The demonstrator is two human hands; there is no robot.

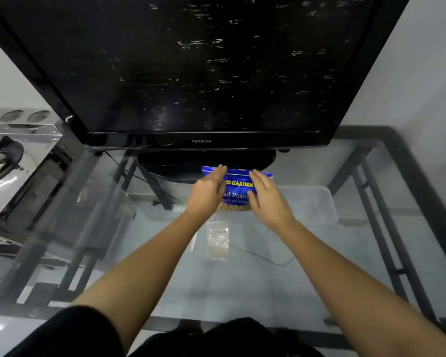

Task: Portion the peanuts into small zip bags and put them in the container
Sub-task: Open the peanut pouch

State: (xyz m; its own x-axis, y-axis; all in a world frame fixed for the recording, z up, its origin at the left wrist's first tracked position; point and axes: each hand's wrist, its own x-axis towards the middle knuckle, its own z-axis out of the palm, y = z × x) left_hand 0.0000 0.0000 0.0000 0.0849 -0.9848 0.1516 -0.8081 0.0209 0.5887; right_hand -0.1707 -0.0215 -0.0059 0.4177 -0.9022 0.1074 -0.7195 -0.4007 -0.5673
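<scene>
Head view showed the blue peanut bag point(238, 188) upright on the glass table point(268, 287), before the Samsung TV point(191, 73); left hand point(207, 190) and right hand point(267, 199) flanked it, fingers straight, gripping nothing; soft, crinkly, probably light, best held at its sides; small zip bags point(218, 240) lay nearer; clear container point(312, 202) stood right.

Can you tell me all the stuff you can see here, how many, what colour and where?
Blue peanut bag with yellow lettering: one, blue, standing on the table before the TV base, between both hands.
Small clear zip bags: a small pile, count unclear, transparent, flat on the glass nearer the person.
Clear plastic container: one, see-through, right of the peanut bag.
Black flat-screen TV: one, black, at the table's far side.
Glass table with black frame: one, clear top.
Thin black cable: one, near the zip bags.
Left hand: open, at the bag's left side.
Right hand: open, at its right side.
</scene>
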